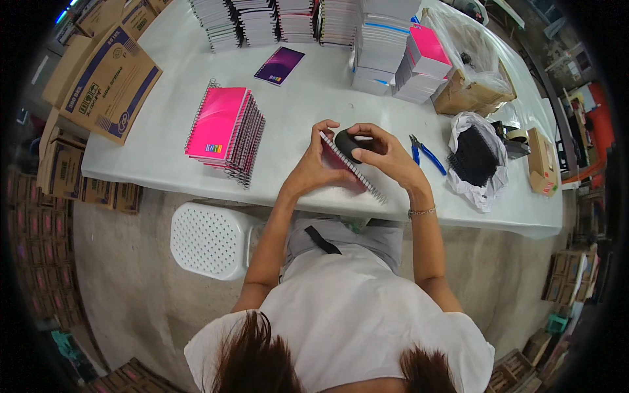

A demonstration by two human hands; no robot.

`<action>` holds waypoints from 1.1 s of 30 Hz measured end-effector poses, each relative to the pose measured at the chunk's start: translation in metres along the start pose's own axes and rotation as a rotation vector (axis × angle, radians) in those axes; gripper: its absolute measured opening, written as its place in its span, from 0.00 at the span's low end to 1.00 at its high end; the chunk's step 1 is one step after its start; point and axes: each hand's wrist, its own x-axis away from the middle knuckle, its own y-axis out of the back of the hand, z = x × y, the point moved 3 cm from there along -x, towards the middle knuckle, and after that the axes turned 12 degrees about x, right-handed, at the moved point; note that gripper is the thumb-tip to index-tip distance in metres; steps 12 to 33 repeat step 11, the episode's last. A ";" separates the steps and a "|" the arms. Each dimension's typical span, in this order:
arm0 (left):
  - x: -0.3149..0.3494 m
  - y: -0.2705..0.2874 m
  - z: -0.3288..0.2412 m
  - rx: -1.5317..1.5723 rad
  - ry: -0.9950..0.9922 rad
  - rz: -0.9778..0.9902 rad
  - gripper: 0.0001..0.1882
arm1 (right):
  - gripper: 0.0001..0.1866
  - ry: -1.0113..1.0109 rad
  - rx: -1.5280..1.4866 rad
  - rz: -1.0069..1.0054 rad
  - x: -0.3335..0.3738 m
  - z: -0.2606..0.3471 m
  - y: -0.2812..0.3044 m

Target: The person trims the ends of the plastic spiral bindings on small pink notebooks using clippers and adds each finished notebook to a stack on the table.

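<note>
Near the table's front edge, my left hand (309,171) is closed around a spiral notebook (346,162), held tilted on its edge with its pink cover turned downward. My right hand (396,157) grips a black, rounded, mouse-shaped object (345,145) against the notebook's coiled edge. What the object is exactly I cannot tell. The white coil runs down toward my body, past my left thumb. To the right of my right hand lie blue-handled pliers (427,156). On the left stands a stack of pink spiral notebooks (216,128).
A purple notebook (280,65) lies farther back. Tall stacks of bound pages (255,23) line the far side, beside loose pink-topped blocks (429,49). Black coils (476,157) sit in white wrapping at right, near a tape dispenser (514,139). Cardboard boxes (111,85) and a white stool (209,239) are left.
</note>
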 end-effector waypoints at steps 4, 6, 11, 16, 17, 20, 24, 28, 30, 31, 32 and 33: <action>0.000 -0.002 -0.004 0.025 0.030 0.002 0.64 | 0.27 -0.003 -0.022 -0.005 0.003 -0.003 -0.002; 0.001 -0.002 -0.003 -0.018 0.024 0.009 0.63 | 0.27 0.001 0.028 -0.027 -0.002 -0.002 0.001; 0.000 -0.004 -0.003 -0.008 -0.016 0.011 0.62 | 0.27 0.056 0.066 -0.114 -0.006 -0.005 -0.004; 0.000 -0.004 -0.003 -0.008 -0.016 0.011 0.62 | 0.27 0.056 0.066 -0.114 -0.006 -0.005 -0.004; 0.000 -0.004 -0.003 -0.008 -0.016 0.011 0.62 | 0.27 0.056 0.066 -0.114 -0.006 -0.005 -0.004; 0.000 -0.004 -0.003 -0.008 -0.016 0.011 0.62 | 0.27 0.056 0.066 -0.114 -0.006 -0.005 -0.004; 0.000 -0.004 -0.003 -0.008 -0.016 0.011 0.62 | 0.27 0.056 0.066 -0.114 -0.006 -0.005 -0.004; 0.000 -0.004 -0.003 -0.008 -0.016 0.011 0.62 | 0.27 0.056 0.066 -0.114 -0.006 -0.005 -0.004; 0.000 -0.004 -0.003 -0.008 -0.016 0.011 0.62 | 0.27 0.056 0.066 -0.114 -0.006 -0.005 -0.004; 0.000 -0.004 -0.003 -0.008 -0.016 0.011 0.62 | 0.27 0.056 0.066 -0.114 -0.006 -0.005 -0.004; 0.000 -0.004 -0.003 -0.008 -0.016 0.011 0.62 | 0.27 0.056 0.066 -0.114 -0.006 -0.005 -0.004; 0.000 -0.004 -0.003 -0.008 -0.016 0.011 0.62 | 0.27 0.056 0.066 -0.114 -0.006 -0.005 -0.004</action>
